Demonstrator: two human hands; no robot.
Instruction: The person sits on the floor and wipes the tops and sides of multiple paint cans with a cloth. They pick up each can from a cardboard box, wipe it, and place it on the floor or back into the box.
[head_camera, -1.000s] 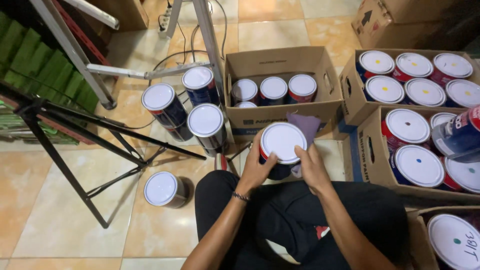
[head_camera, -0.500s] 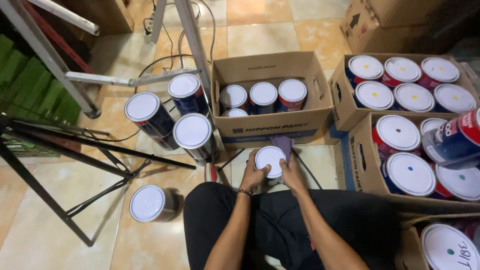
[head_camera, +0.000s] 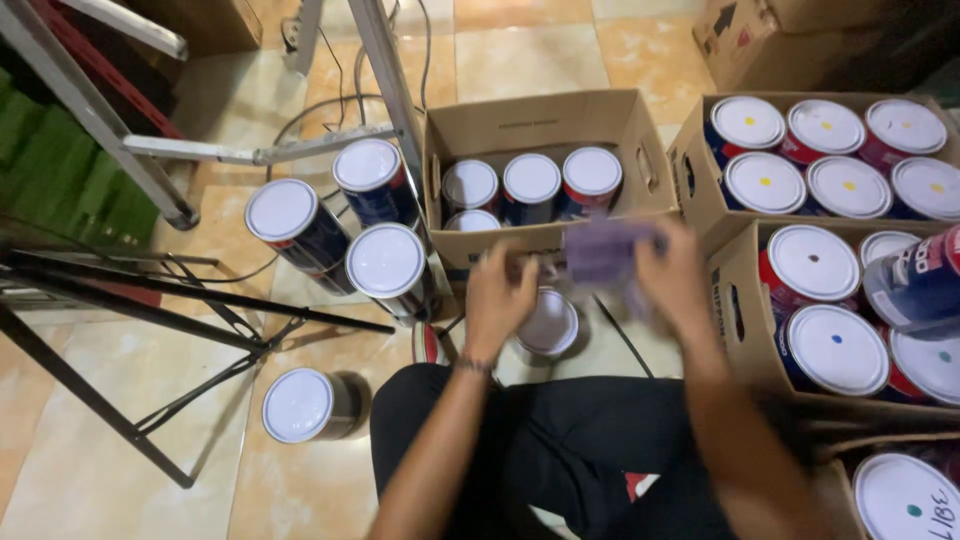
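The person sat on the floor in black trousers, both forearms raised in front of the body. A pale purple cloth, blurred by motion, was held up between the two hands, above a white-lidded can that stood on the tiles just ahead of the knees. The right hand gripped the right edge of the cloth, its fingers closed on the fabric. The left hand was at the left edge, fingers curled; the blur made it impossible to tell whether they actually pinched the cloth or only touched it. A dark band sat on the left wrist. On the person's left, a lone can stood on the orange-and-cream tiled floor, near the black legs of a tripod stand. Further out, three cans with white lids were grouped together beside a grey metal ladder. Directly ahead stood an open cardboard box holding four cans in view. On the right side, more cardboard boxes were packed with cans whose lids bore small coloured dots. Beyond them, at the far edge, another brown carton rested on the tiles.
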